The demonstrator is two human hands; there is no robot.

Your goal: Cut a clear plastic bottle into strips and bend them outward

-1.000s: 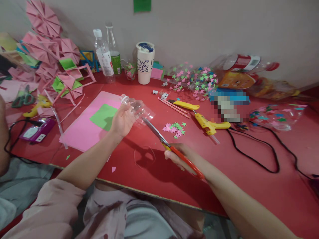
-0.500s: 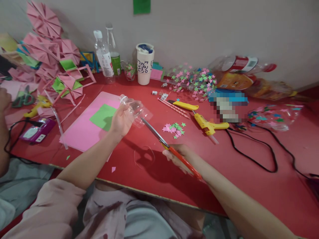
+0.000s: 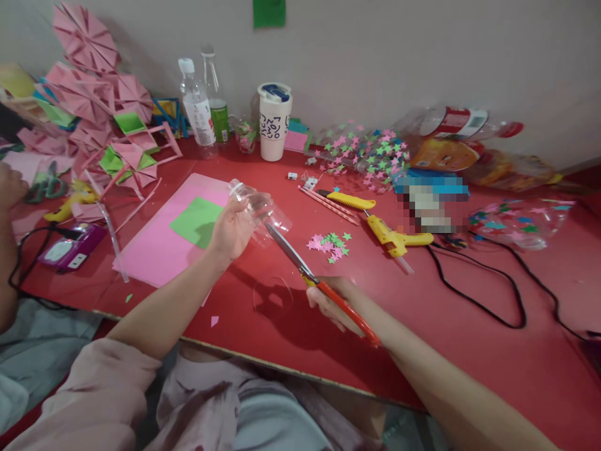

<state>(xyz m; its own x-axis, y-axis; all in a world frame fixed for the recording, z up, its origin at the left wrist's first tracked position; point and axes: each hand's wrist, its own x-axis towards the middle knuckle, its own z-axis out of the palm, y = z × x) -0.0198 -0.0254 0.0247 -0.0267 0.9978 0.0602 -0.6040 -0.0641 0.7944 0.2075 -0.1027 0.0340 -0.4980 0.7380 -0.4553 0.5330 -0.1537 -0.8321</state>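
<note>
Since the earliest frame, another person's hand [image 3: 12,185] has come in at the left edge. My own grip is barely shifted: the scissor handles sit a touch lower, and the bottle is tipped only slightly differently.

Red table [image 3: 516,363] under everything. Pink paper [image 3: 154,247] lies by my left forearm, a green square [image 3: 195,220] on top of it.

Scissors [image 3: 328,292], orange-handled, in my right hand [image 3: 351,292], which is closed round the handles; blades together or nearly so. Clear plastic bottle [image 3: 272,216] in my left hand [image 3: 231,228], thumb and fingers wrapped round it near the neck, wide end toward the blades. The tips overlap its side in my view; whether they touch the plastic I cannot tell.

To the right, a yellow glue gun [image 3: 397,239], then a yellow knife [image 3: 354,200], both well apart from my hands. Smallest: pink and green paper stars [image 3: 331,244], a loose heap just beyond the scissors.

Risks, as I judge them: slick, curved plastic could let the points skid toward my left hand; squeezing too hard could buckle the thin wall; a wide swing of the right hand could scatter the stars.
</note>
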